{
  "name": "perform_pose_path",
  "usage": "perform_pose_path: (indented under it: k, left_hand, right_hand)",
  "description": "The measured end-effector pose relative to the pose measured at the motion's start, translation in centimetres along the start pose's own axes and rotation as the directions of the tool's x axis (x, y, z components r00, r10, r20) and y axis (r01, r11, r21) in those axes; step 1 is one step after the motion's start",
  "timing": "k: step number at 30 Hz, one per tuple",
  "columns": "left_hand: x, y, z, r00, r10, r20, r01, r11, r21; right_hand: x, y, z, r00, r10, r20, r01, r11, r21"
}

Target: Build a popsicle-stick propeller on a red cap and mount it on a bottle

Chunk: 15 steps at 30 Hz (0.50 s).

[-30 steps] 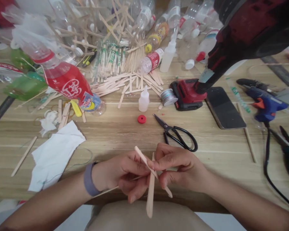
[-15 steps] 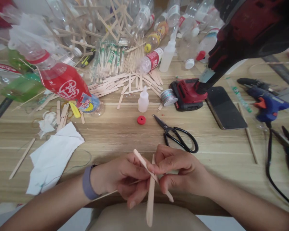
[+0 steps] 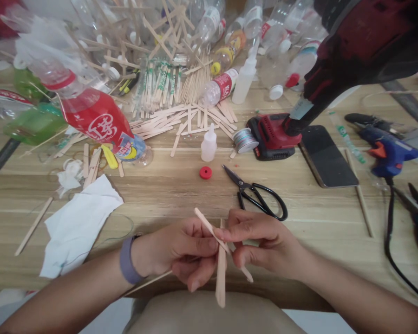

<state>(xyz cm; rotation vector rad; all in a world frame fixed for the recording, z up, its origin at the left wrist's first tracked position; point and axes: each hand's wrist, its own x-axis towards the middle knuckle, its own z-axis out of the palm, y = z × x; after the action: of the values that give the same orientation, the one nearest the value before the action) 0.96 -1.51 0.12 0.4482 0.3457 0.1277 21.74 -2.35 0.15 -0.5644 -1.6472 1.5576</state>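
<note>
Flat wooden craft sticks (image 3: 221, 278) cross each other between my hands, above the table's front edge. My left hand (image 3: 191, 250), with a purple band at the wrist, is closed on them from the left. A thin stick (image 3: 149, 282) also runs back under that hand toward the wrist. My right hand (image 3: 257, 239) pinches the crossing from the right, its index fingertip at the joint. The sticks' contact point is partly hidden by fingers. Just beyond lie black-handled scissors (image 3: 261, 197), a red cap (image 3: 205, 172) and a small dropper bottle (image 3: 208, 144).
A red cordless drill (image 3: 273, 137) stands at right, beside a phone (image 3: 329, 155) and a blue glue gun (image 3: 386, 146). To the left are a red-labelled bottle (image 3: 101, 118) and white paper (image 3: 80, 227). Loose sticks (image 3: 167, 121) and plastic bottles (image 3: 226, 51) crowd the back.
The lower end of the crossed sticks has swung up and away from me, and the sticks have turned slightly. Both hands keep their hold.
</note>
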Motion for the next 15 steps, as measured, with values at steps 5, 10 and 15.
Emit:
perform_pose_path:
  k: [5, 10, 15]
  left_hand:
    - [0.04, 0.01, -0.17, 1.0, -0.017, -0.004, 0.017, 1.0, 0.009]
    - [-0.03, 0.11, -0.14, 0.999, -0.045, -0.013, 0.046, 0.999, 0.016]
    - [0.05, 0.21, 0.08, 1.0, -0.018, -0.006, 0.018, 1.0, -0.006]
  right_hand:
    - [-0.02, 0.01, 0.15, 1.0, 0.022, 0.003, -0.022, 0.999, 0.027]
    - [-0.02, 0.02, 0.32, 1.0, 0.016, 0.0, -0.016, 0.999, 0.047]
    - [-0.02, 0.05, 0.41, 1.0, 0.008, -0.003, -0.008, 0.998, 0.062]
